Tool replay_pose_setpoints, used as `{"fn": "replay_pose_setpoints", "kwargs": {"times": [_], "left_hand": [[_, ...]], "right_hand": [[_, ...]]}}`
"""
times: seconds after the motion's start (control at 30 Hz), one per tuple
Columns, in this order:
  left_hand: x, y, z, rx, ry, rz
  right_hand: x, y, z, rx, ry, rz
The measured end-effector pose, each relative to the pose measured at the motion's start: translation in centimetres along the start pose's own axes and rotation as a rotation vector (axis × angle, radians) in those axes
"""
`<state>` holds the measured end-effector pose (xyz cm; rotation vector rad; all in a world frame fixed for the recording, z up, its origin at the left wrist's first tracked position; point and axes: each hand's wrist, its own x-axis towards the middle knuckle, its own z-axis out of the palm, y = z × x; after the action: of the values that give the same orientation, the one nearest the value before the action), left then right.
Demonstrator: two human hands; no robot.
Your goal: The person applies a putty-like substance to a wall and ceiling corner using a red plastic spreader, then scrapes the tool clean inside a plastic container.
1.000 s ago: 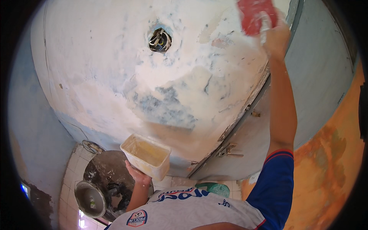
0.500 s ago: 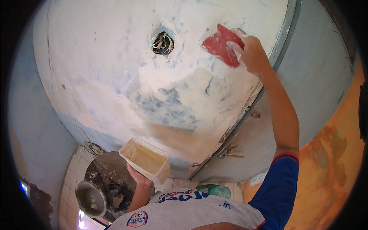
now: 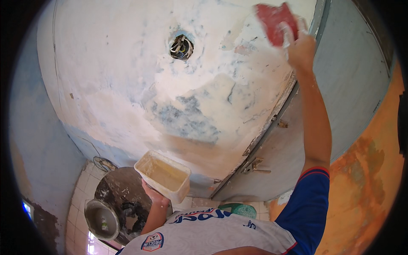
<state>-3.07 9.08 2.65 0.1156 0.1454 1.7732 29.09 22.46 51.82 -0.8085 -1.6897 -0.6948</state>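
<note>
While my right hand (image 3: 300,50) grips the red trowel (image 3: 275,18) flat against the patched wall (image 3: 127,85), my left hand (image 3: 154,197) cups the putty tub (image 3: 162,175), so I judge a smoothing stroke comes next.

We recorded the right hand (image 3: 301,47) raised high, arm fully extended upward from the blue sleeve, forearm nearly straight — fingers closed in a grip, knuckles toward the camera. We noted the left hand (image 3: 154,196) held low near the chest, elbow bent, forearm rising from the lower edge — palm turned up, fingers curled in a supporting hold. Both wrists appeared steady; the hands were well apart.
</note>
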Motion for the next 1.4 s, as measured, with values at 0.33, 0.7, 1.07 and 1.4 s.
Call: {"fn": "replay_pose_setpoints", "kwargs": {"times": [0.33, 0.7, 1.07, 1.4], "left_hand": [[-0.3, 0.3, -0.4, 0.015, 0.032, -0.009], [-0.1, 0.5, -0.9, 0.035, 0.027, 0.008], [0.3, 0.4, -1.0, 0.03, 0.063, 0.009], [0.6, -0.1, -1.3, 0.038, 0.079, 0.0]], "right_hand": [[-0.8, -1.8, 0.8, 0.003, -0.068, 0.145], [-1.2, -0.4, 2.4, 0.094, -0.048, -0.079], [-4.2, -0.8, 3.2, 0.059, -0.307, -0.004], [-7.0, -0.6, 4.9, 0.21, -0.305, 0.184]]}}
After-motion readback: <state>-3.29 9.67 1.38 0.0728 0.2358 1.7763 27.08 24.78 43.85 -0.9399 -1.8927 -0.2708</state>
